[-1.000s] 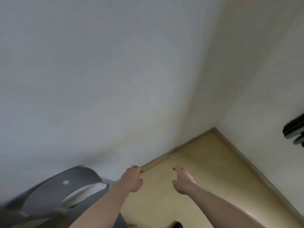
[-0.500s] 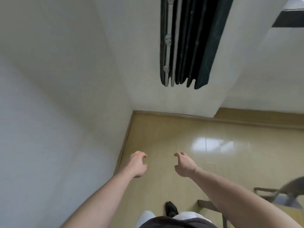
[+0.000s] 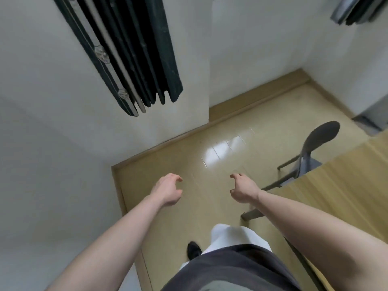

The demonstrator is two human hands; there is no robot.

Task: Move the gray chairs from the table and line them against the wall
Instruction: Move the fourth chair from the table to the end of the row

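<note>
A gray chair with a rounded back stands at the right, tucked against the far side of the wooden table; its seat is partly hidden by the tabletop. My left hand and my right hand are held out in front of me over the floor, fingers curled and apart, holding nothing. Both hands are well to the left of the chair. The white wall runs along my left side.
A dark folded curtain hangs from the upper left over a white wall column. The tan floor has a skirting board along the walls. A second dark curtain hangs at the top right. My shoe shows below.
My view has swung right, away from the wall corner and the gray chair that was at the lower left. The table and another gray chair have come into view at the right. Both hands stay empty.
</note>
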